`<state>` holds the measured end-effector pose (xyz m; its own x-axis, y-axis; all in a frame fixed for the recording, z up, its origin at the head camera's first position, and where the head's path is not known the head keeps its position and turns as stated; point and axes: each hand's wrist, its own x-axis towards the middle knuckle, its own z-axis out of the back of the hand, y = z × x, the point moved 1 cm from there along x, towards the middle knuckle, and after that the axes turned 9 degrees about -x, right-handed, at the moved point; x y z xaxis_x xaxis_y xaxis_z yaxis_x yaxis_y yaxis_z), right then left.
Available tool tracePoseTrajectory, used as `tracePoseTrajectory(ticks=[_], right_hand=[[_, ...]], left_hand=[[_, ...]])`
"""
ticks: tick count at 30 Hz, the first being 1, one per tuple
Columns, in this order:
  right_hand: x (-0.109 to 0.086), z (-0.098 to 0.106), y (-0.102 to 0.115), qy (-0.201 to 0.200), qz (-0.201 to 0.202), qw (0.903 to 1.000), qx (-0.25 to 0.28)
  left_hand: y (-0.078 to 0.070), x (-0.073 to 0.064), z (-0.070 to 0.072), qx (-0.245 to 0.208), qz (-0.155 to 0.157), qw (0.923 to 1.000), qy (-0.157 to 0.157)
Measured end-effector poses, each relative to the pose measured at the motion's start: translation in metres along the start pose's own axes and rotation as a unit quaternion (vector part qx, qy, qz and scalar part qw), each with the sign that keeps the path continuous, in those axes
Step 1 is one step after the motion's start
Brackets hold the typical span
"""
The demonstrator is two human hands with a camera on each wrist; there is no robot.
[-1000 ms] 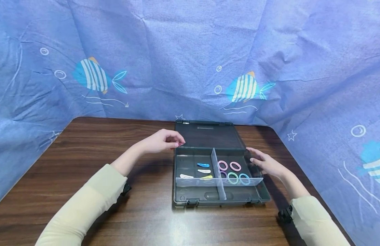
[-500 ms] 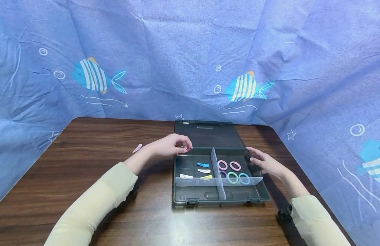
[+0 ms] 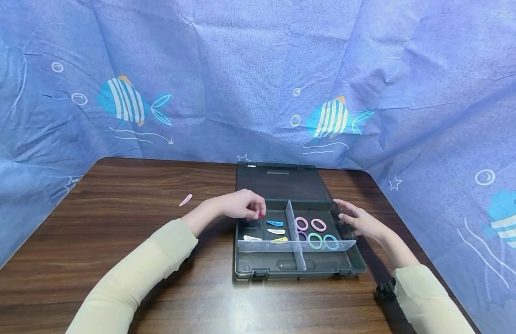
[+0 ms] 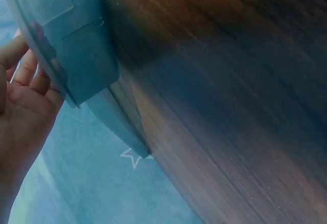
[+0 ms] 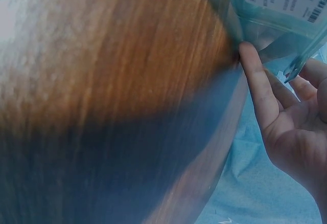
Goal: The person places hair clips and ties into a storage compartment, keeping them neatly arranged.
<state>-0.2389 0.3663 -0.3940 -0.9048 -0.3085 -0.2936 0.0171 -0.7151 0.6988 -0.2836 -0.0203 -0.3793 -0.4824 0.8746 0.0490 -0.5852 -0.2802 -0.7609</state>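
Note:
My left hand (image 3: pixel 246 204) pinches a red hair clip (image 3: pixel 261 215) low over the far left compartment of a dark see-through box (image 3: pixel 283 275); fingers partly cover the clip. In that compartment lie a blue hair clip (image 3: pixel 275 223), a white hair clip (image 3: pixel 276 231), another white clip (image 3: pixel 252 238) and a yellow clip (image 3: pixel 280 240). My right hand (image 3: pixel 363 223) rests against the box's right side, its fingers fairly straight along the outer wall in the right wrist view and its thumb by the rim. A pink hair clip (image 3: pixel 185 200) lies on the table, left of the box.
Several hair ties, among them a green one (image 3: pixel 315 241), lie in the far right compartment. Clear dividers (image 3: pixel 266 247) cross the box. Its lid (image 3: pixel 279 183) lies folded back. A blue fish-print curtain (image 3: pixel 241 93) hangs behind the brown wooden table (image 3: pixel 128 195).
My left hand has moved right and towards the front with the red hair clip, from the box's left edge to over the far left compartment. The pink clip has come into view. My right hand stays put.

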Motion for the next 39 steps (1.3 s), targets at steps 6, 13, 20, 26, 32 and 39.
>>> tracePoseTrajectory(ticks=[6, 13, 20, 26, 32, 39], right_hand=[[0.000, 0.000, 0.000, 0.000, -0.001, 1.0000, -0.004], [0.000, 0.000, 0.001, 0.001, -0.001, 1.0000, -0.006], [0.000, 0.000, 0.001, 0.002, -0.001, 1.0000, 0.000], [0.000, 0.000, 0.001, -0.001, -0.002, 1.0000, -0.003], [0.001, -0.001, 0.000, -0.002, -0.006, 1.0000, 0.002], [0.000, -0.001, 0.001, -0.004, -0.001, 1.0000, -0.002]], left_hand=[[0.003, 0.006, -0.007, 0.006, 0.038, 0.9991, 0.021], [0.004, 0.007, -0.011, 0.039, 0.049, 0.9971, 0.043], [0.004, 0.007, -0.014, 0.098, 0.049, 0.9925, 0.055], [0.003, 0.006, -0.018, 0.140, 0.078, 0.9855, 0.057], [0.003, 0.007, -0.021, 0.184, 0.104, 0.9759, 0.054], [0.009, 0.008, -0.023, 0.189, 0.106, 0.9752, 0.045]])
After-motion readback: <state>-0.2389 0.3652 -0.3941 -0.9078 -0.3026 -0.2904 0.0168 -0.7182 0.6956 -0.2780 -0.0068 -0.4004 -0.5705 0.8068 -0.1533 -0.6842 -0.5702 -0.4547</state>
